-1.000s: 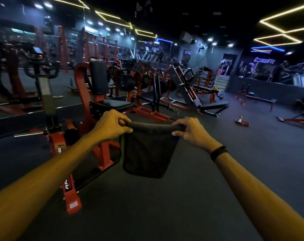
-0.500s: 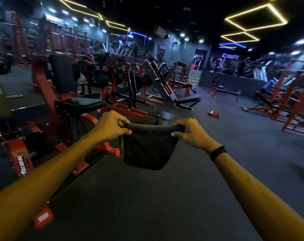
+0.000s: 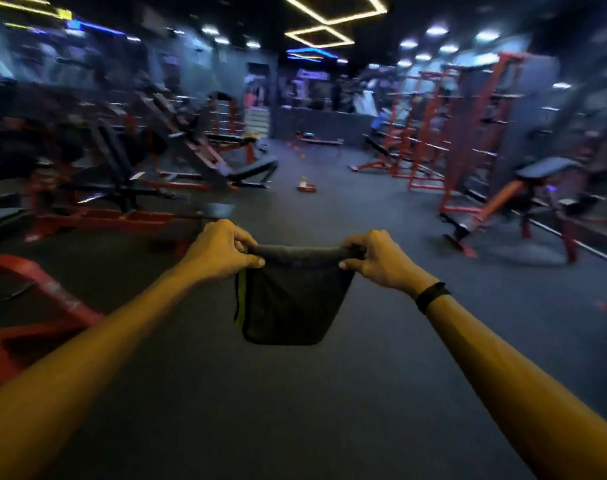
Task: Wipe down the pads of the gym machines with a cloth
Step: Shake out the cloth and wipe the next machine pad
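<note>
Left hand pinching dark cloth top edge, right hand pinching opposite corner, cloth hanging between

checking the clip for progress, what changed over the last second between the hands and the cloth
The view swung right: the red seat machine on the left is gone from view, red racks now show. Nothing was let go: left hand and right hand still grip the cloth at its top edge.

A dark gym with a dark floor. Red racks stand on the right, blurred red machines on the left. 2 square light strips glow on the black ceiling, with spotlights beside them.
</note>
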Tool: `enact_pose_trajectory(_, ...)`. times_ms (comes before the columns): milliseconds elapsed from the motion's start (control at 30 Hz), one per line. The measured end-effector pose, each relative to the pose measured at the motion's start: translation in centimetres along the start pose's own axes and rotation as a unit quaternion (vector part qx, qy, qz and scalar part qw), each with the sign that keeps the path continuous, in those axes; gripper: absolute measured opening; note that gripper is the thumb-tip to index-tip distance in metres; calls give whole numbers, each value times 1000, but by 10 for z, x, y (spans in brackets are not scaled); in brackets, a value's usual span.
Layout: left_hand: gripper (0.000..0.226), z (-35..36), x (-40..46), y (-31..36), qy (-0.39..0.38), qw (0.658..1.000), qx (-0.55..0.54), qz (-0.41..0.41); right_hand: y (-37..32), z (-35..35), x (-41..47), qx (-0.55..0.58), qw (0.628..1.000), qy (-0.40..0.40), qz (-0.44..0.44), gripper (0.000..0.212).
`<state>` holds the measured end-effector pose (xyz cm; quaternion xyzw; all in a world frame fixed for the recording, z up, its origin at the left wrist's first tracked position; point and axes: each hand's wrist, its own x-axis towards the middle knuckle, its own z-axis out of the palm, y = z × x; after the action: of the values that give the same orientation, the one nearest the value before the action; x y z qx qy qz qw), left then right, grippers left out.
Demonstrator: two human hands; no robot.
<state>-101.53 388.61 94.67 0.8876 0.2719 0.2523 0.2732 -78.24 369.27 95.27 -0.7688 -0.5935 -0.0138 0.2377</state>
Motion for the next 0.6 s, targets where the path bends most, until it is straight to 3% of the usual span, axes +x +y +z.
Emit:
enact_pose_trajectory(100, 19, 61, 23, 55, -71, 994, -18, 81, 39, -33, -78, -7, 991, 59, 118, 15)
enact_pose_trajectory(233, 17, 148, 17, 153, -148, 964, -36, 218, 66, -82, -211, -54, 952, 146, 263, 18)
enact_pose_trajectory(333, 21, 220, -20, 247, -204, 924, -77, 313, 60, -123, -340, -106, 897, 208, 375, 18)
enact_pose_trajectory(600, 18, 329, -194, 466, -339, 798, -180, 465, -5, -207, -620, -188, 766, 295, 539, 13)
